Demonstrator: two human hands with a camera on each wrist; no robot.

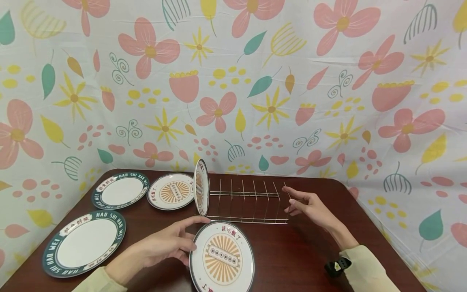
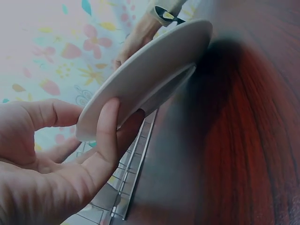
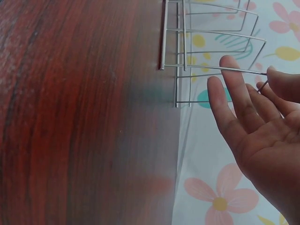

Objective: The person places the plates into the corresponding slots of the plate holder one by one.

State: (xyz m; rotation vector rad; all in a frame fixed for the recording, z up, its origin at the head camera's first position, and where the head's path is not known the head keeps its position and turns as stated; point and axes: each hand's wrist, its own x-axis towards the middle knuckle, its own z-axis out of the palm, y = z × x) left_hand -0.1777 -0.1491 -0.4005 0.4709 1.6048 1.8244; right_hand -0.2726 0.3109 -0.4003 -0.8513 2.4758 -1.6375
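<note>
My left hand grips a white plate with an orange sunburst print by its left edge. In the left wrist view the fingers press the underside of that plate, which is tilted above the table. At the right end of a wire dish rack, my right hand holds the end wire between thumb and fingers. The right wrist view has the thumb at the top corner of the rack. Another sunburst plate stands on edge at the rack's left end.
Left of the rack a sunburst plate lies flat on the dark wooden table. Two green-rimmed plates lie farther left, the nearer green-rimmed plate being larger in view. A flower-printed cloth hangs behind the table.
</note>
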